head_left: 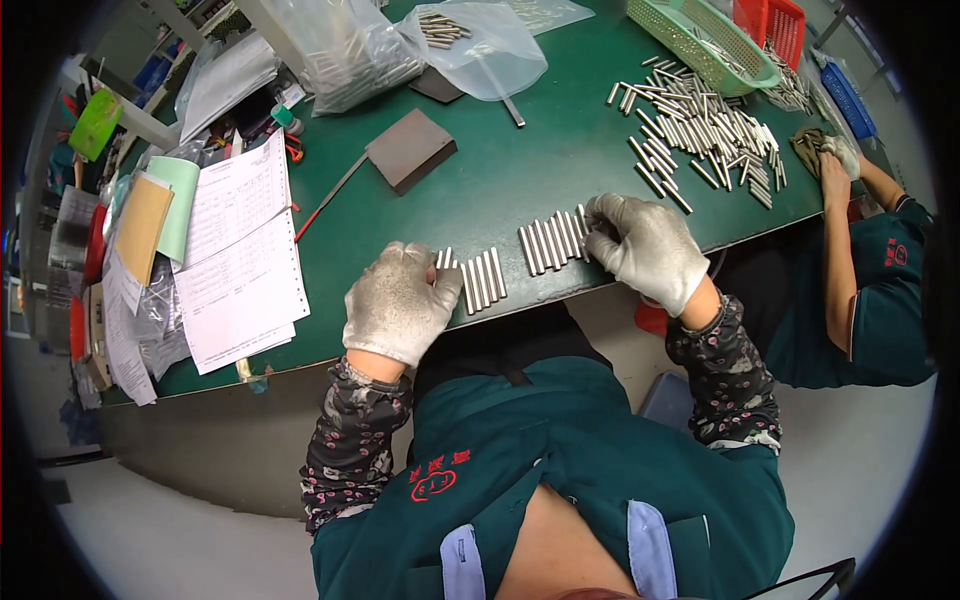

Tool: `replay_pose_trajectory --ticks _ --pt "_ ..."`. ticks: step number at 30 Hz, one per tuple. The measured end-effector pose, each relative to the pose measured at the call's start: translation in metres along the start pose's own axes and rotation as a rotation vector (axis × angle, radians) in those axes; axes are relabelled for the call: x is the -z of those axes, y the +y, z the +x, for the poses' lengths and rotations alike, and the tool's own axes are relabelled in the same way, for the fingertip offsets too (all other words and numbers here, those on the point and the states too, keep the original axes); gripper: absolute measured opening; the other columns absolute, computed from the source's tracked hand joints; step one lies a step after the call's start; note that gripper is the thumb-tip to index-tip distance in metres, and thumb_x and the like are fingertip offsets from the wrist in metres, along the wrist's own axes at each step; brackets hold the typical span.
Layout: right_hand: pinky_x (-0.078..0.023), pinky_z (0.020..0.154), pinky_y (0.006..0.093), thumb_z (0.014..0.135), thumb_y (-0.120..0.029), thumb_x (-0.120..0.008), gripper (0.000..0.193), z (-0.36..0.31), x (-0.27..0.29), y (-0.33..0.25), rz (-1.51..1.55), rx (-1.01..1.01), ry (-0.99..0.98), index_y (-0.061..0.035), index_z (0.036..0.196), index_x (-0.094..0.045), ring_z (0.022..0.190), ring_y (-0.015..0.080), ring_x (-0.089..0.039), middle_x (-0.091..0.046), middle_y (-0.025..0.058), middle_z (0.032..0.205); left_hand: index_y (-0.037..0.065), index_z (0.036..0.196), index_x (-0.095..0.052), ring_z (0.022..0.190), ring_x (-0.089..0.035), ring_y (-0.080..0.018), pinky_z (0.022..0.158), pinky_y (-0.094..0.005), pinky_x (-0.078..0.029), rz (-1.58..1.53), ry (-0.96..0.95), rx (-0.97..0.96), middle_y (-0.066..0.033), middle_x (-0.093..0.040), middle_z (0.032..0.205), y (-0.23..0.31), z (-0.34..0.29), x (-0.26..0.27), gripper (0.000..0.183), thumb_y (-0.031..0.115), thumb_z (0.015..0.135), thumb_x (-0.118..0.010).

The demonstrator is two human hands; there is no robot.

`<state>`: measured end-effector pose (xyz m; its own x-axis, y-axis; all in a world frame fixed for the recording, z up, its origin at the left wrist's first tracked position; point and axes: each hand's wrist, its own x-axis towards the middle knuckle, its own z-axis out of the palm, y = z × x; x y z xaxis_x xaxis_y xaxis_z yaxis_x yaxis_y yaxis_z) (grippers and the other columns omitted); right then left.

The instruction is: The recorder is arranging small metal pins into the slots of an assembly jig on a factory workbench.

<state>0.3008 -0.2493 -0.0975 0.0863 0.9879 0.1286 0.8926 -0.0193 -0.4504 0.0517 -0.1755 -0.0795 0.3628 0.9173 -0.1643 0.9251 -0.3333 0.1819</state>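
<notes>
Both my hands wear pale, smudged gloves and rest at the table's near edge. My left hand (pixel 402 305) is curled with its thumb against the left end of a short row of shiny metal rods (pixel 482 282); rod ends show between its fingers and thumb. A second row of metal rods (pixel 552 243) lies side by side to the right, a small gap away. At that row's right end my right hand (pixel 648 245) is closed, fingertips pinching the outermost rods. The glove hides part of what it grips.
A heap of loose rods (pixel 710 130) lies far right, by a green basket (pixel 690 40) and a red basket (pixel 775 25). A grey block (pixel 412 150), plastic bags (pixel 350 60) and paper sheets (pixel 240 250) are on the green table (pixel 400 215). A co-worker's arm (pixel 838 260) is at right.
</notes>
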Motion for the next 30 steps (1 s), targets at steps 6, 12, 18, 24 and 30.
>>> replay_pose_trajectory --ticks 6,12,18,24,30 --pt "-0.049 0.085 0.0417 0.064 -0.038 -0.076 0.066 0.006 0.005 0.003 -0.011 0.235 -0.007 -0.0052 0.12 -0.059 0.104 0.034 -0.058 -0.059 0.018 0.113 0.001 0.114 -0.057 0.096 -0.063 -0.0298 0.08 -0.0412 -0.052 -0.316 0.129 -0.196 -0.0145 -0.057 0.113 -0.023 -0.003 -0.008 0.066 0.028 0.06 -0.083" --pt "-0.048 0.086 0.0419 0.054 -0.037 -0.083 0.083 0.02 -0.003 -0.013 -0.023 0.286 -0.204 -0.0079 0.127 -0.056 0.103 0.0365 -0.057 -0.056 0.0182 0.115 0.005 0.126 -0.055 0.111 -0.057 -0.0308 0.091 -0.0387 -0.051 -0.167 0.001 -0.538 -0.012 -0.052 0.126 -0.009 0.003 -0.011 0.091 0.031 0.046 -0.09" --pt "-0.05 0.082 0.042 0.06 -0.039 -0.079 0.074 0.016 -0.008 -0.018 -0.018 0.253 -0.181 -0.0164 0.127 -0.059 0.099 0.0361 -0.058 -0.056 0.0194 0.109 0.011 0.121 -0.06 0.102 -0.059 -0.0297 0.083 -0.0394 -0.052 -0.166 0.072 -0.472 -0.0106 -0.058 0.113 -0.001 -0.001 -0.018 0.074 0.04 0.057 -0.084" --pt "-0.05 0.078 0.0426 0.06 -0.044 -0.078 0.071 0.018 -0.007 -0.029 -0.111 0.251 -0.235 -0.0178 0.125 -0.061 0.094 0.0361 -0.058 -0.056 0.0187 0.105 0.026 0.127 -0.059 0.087 -0.058 -0.0295 0.072 -0.0404 -0.052 -0.042 0.222 -0.519 -0.012 -0.058 0.099 0.008 0.001 -0.03 0.064 0.045 0.068 -0.076" --pt "-0.05 0.077 0.0423 0.064 -0.046 -0.076 0.066 0.01 -0.007 -0.028 -0.065 0.273 -0.204 -0.0173 0.122 -0.063 0.092 0.0359 -0.058 -0.056 0.0179 0.102 0.024 0.124 -0.061 0.087 -0.059 -0.0287 0.072 -0.0406 -0.052 -0.069 0.253 -0.525 -0.0117 -0.058 0.098 0.008 0.003 -0.031 0.062 0.05 0.07 -0.073"
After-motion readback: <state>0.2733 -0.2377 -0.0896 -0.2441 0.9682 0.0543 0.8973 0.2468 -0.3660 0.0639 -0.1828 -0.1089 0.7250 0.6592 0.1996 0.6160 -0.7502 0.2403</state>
